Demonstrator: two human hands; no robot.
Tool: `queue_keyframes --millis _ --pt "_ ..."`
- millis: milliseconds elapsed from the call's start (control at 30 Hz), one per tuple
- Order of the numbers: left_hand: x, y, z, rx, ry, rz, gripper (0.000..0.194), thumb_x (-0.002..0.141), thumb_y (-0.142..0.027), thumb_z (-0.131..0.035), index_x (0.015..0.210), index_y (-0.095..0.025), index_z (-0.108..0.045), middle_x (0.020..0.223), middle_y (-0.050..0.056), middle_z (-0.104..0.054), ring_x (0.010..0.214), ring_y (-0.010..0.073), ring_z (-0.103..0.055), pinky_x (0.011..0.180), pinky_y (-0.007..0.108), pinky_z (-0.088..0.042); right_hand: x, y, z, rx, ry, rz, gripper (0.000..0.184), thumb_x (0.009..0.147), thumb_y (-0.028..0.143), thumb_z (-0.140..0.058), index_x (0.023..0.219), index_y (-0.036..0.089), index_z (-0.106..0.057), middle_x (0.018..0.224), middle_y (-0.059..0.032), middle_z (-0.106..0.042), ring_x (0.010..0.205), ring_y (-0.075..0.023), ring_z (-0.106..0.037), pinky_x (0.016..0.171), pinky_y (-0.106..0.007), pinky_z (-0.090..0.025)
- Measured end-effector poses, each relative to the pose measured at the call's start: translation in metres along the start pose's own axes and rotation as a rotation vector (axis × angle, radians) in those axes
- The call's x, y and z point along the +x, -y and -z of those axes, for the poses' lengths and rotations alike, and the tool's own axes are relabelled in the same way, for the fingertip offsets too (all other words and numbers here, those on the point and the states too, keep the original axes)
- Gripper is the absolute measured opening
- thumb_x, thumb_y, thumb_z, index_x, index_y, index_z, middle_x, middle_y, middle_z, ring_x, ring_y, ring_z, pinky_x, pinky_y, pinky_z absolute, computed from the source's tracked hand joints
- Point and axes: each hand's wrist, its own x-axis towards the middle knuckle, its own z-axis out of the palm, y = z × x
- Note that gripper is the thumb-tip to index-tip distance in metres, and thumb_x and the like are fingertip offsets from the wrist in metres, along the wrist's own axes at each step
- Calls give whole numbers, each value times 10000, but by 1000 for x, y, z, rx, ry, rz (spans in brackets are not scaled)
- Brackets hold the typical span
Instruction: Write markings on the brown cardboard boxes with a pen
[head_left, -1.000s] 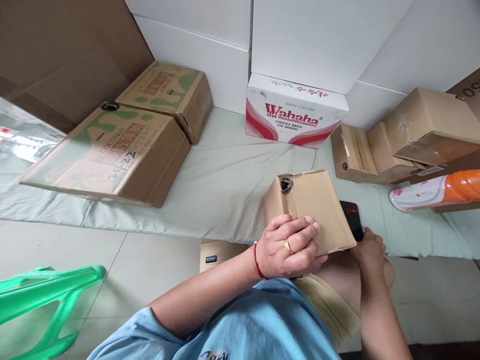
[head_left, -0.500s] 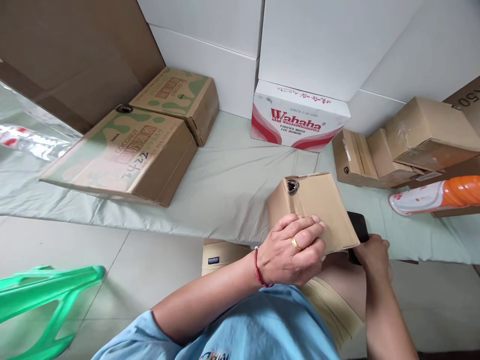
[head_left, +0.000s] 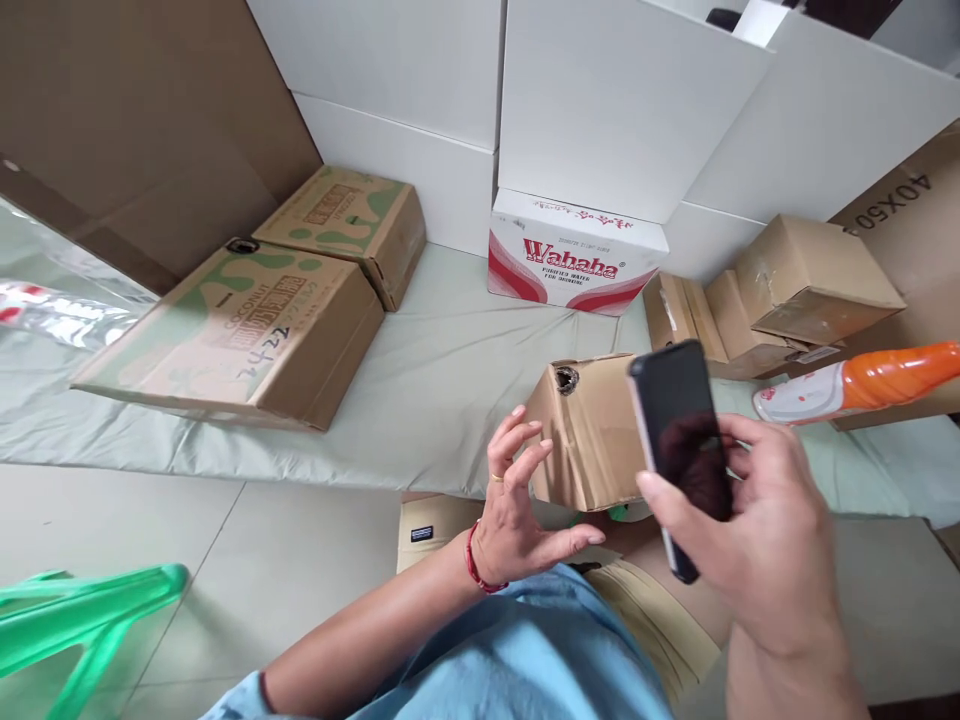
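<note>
A black smartphone (head_left: 684, 440) with a dark screen is gripped in my right hand (head_left: 772, 530), raised in front of the small cardboard box. That plain brown box (head_left: 596, 440) stands at the table's front edge, with a dark-rimmed hole near its top left corner; the phone hides its right side. My left hand (head_left: 517, 510), wearing a ring and a red bracelet, is just left of the box's front. Its fingers are spread and nothing is in them. Whether its fingertips touch the box I cannot tell.
Two coconut cartons (head_left: 247, 330) lie on the left of the cloth-covered table (head_left: 442, 350). A Wahaha water carton (head_left: 574, 255) stands at the back, brown boxes (head_left: 810, 280) at the right. An orange-and-white bottle (head_left: 855, 385) lies near them. A green stool (head_left: 82, 620) is on the floor.
My right hand has lifted the smartphone from beside the box to in front of it. My left hand has come off the box's front face, moved left and spread its fingers.
</note>
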Motion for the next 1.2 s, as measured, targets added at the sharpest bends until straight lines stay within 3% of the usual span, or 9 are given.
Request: queue_keyframes --millis 133,267,533,733,867,1000,1100,1200 --pt "-16 1 4 50 36 48 1006 927 -780 -719 1676 -203 -378 1467 212 -528 1560 415 -475 1227 654 -512 2 42 -19 -8 -18 135 572 857 678 -719 1188 230 -590 1106 -95 -625 917 -271 -674 684 -390 -577" --pt "-27 6 9 48 109 120 1072 893 -728 -802 1715 -243 -314 1500 224 -515 1529 444 -522 1190 662 -545 -3 47 -29 -108 -32 153 628 862 703 -709 1236 218 -566 1134 -117 -629 858 -272 -669 556 -351 -504" --pt "-34 12 8 34 205 178 1177 838 -695 -873 1743 -279 -247 1545 236 -513 1484 423 -569 1174 621 -582 -3 48 -29 -132 -49 148 604 878 687 -698 1234 219 -558 1137 -119 -632 887 -285 -685 577 -367 -530" --pt "-41 21 7 29 237 225 1284 797 -705 -903 1770 -288 -176 1575 242 -495 1489 426 -555 1162 617 -596 -2 45 -26 -48 -35 143 592 890 708 -688 1214 227 -569 1142 -116 -624 983 -294 -678 710 -416 -592" --pt "-36 44 10 -45 323 251 1497 695 -793 -918 1795 -304 -28 1683 279 -371 1578 500 -442 1202 708 -525 0 41 -23 -30 -73 148 602 872 715 -720 1198 227 -586 1148 -109 -620 984 -279 -675 743 -415 -610" --pt "-19 65 16 -134 426 171 1577 664 -838 -897 1790 -327 83 1809 319 -145 1679 564 -232 1254 793 -399 1 39 -27 -77 -116 176 662 868 730 -727 1235 198 -581 1163 -134 -607 946 -276 -666 697 -407 -591" --pt "-7 69 19 -163 456 104 1628 630 -850 -905 1788 -316 106 1837 316 -46 1706 560 -131 1288 783 -351 1 42 -30 -86 -129 186 665 874 736 -719 1236 195 -582 1142 -133 -613 939 -277 -664 709 -413 -590" --pt "0 68 20 -181 431 66 1599 650 -839 -904 1792 -317 86 1844 304 -58 1714 539 -133 1310 767 -322 2 40 -24 -65 -122 180 632 872 714 -731 1231 214 -592 1157 -129 -630 1010 -295 -678 817 -455 -613"
